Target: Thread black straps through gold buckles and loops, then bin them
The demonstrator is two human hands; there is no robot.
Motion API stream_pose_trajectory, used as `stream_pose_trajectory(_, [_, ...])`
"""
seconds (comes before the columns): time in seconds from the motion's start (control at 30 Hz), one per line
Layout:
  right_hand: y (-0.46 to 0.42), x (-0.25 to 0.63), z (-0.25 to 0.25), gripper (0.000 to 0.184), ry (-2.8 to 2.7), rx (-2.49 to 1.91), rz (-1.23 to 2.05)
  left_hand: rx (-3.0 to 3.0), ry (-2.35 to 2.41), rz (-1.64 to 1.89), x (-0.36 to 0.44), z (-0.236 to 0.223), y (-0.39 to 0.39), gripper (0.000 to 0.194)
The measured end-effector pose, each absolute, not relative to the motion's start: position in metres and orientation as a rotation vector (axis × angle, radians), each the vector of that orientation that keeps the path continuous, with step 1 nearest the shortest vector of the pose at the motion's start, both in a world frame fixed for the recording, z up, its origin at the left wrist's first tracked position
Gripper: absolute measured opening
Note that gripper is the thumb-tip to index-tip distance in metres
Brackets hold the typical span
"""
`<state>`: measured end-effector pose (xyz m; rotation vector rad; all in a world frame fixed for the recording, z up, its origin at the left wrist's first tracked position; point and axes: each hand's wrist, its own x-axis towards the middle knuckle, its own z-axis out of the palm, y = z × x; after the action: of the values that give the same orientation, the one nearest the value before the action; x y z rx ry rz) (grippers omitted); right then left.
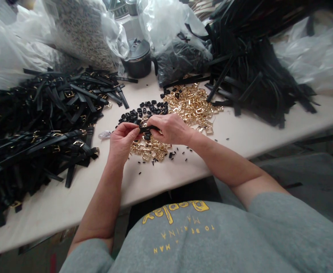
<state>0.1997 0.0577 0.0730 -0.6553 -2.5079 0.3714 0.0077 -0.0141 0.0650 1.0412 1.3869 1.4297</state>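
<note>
My left hand (124,137) pinches one end of a short black strap (145,129) between thumb and fingers. The fingers of my right hand (169,128) are closed on the strap's other end, so it spans level between the two hands. Whether a buckle sits on this strap is hidden by my fingers. Just beneath and beyond the hands lie gold buckles (194,104) in a loose heap, with more gold buckles in front. Small black loops (130,115) are piled behind my left hand.
Finished-looking black straps with buckles (66,102) cover the table's left side. Plain black straps (251,83) are heaped at the back right. A lidded black mug (138,62), a bag of rings (81,32) and another plastic bag (177,41) stand behind. Tiny black scraps dot the white table (226,159).
</note>
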Motion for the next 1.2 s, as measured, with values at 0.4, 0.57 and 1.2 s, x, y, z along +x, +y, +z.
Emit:
stream_pose_trajectory(0.4, [0.09, 0.217, 0.067, 0.015, -2.292, -1.058, 0.229, 1.486, 1.758, 1.129, -0.025, 0.064, -0.018, 0.018])
stream_pose_trajectory(0.57, [0.088, 0.215, 0.067, 0.015, -2.312, -1.078, 0.259, 1.765, 1.66, 0.811, -0.005, 0.071, -0.027, 0.01])
stream_pose_trajectory(1.2, [0.087, 0.213, 0.066, 0.016, -2.364, -1.112, 0.273, 2.194, 1.36, 0.369, 0.037, 0.065, -0.037, 0.013])
